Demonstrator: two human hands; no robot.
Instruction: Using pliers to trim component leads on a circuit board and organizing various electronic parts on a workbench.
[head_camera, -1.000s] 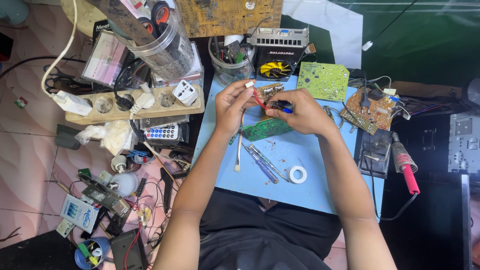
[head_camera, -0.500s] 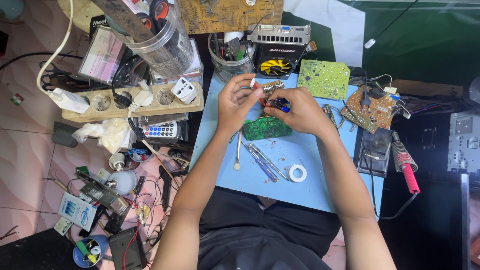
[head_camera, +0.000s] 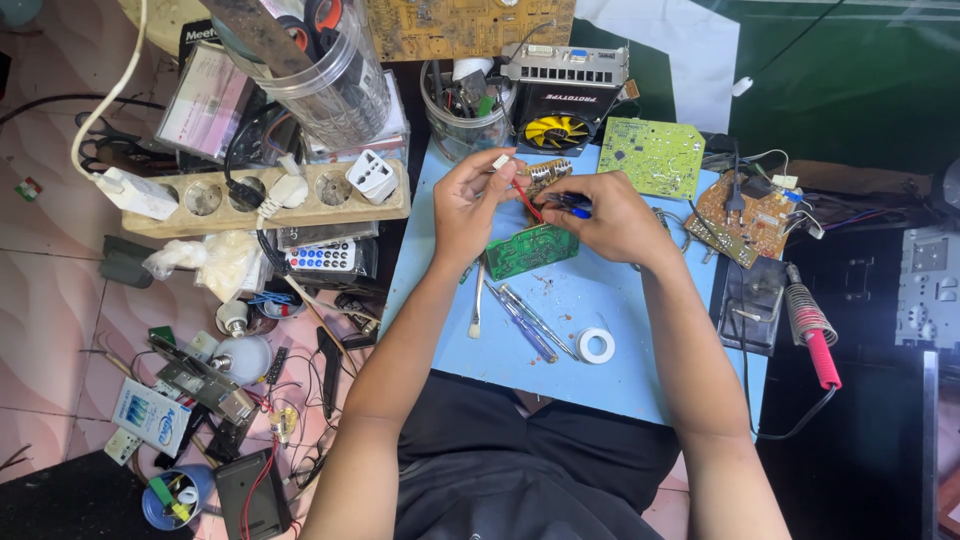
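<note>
Brown circuit board (head_camera: 545, 176) sits pinched between both hands near the blue tabletop's (head_camera: 640, 370) far edge. Left hand (head_camera: 470, 205) has its grip clamped on it, a red wire (head_camera: 527, 199) alongside; right hand (head_camera: 605, 215) is clamped on a blue tool (head_camera: 574, 207), above a green circuit board (head_camera: 530, 250).

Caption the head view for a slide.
Both hands, left hand and right hand, hold a small board with red wire above a blue mat.

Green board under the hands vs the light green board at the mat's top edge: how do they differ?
The dark green board lies right below both hands, partly covered by them; the light green board sits apart, past the right hand, fully in view. The dark green board is a narrow, tilted strip; the light green board is wider, nearly square. Both lie flat on the blue mat.
</note>
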